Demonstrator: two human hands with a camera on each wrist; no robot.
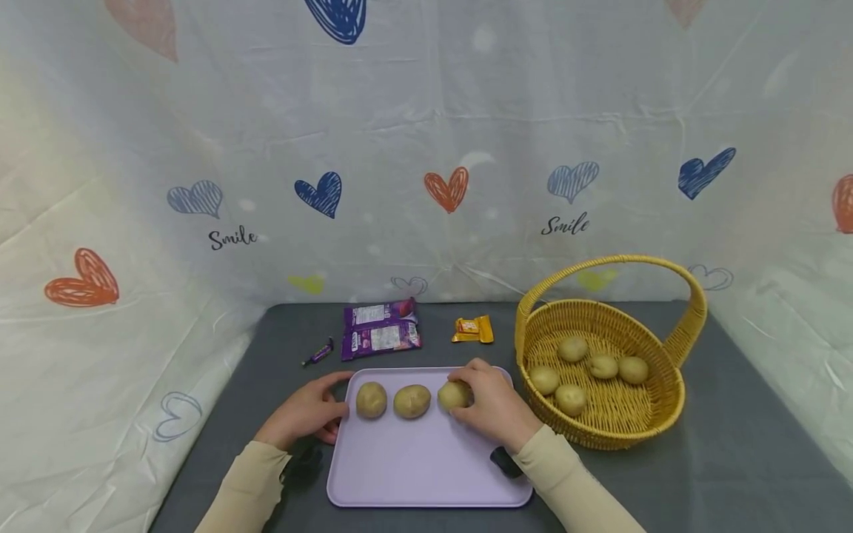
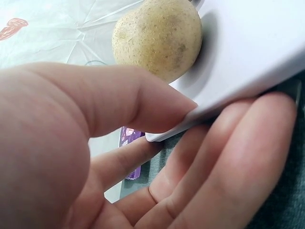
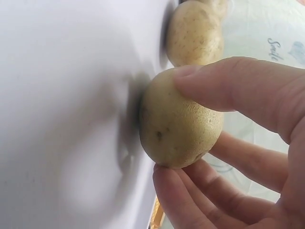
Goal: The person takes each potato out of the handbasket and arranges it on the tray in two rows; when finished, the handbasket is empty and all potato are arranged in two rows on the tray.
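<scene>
A person's right hand [image 1: 489, 403] grips a potato [image 1: 452, 397] at the far right of a lilac tray [image 1: 426, 470], thumb on one side and fingers curled around the other, the grasp only as wide as the potato itself. Whether that potato touches the tray's surface cannot be told. A middle potato [image 1: 412, 401] and a left-hand potato [image 1: 371, 400] lie on the tray in the same row along its far edge, each slightly apart from its neighbor. The left hand [image 1: 313, 409] pinches the tray's left rim near the far corner, thumb above and fingers bent below. To the right of the tray, a yellow wicker basket [image 1: 620, 414] with a tall arched handle holds five more potatoes [image 1: 571, 400]. Beyond the tray's far edge, purple printed packaging [image 1: 383, 329] lies toward the left, with a small purple wrapped piece [image 1: 320, 352] beside it, and an orange-yellow packet [image 1: 473, 329] lies toward the right. Beneath the tray spreads a dark gray worktop [image 1: 733, 459]; behind it hangs a pale curtain [image 1: 400, 126] printed with hearts and the word "Smile."
</scene>
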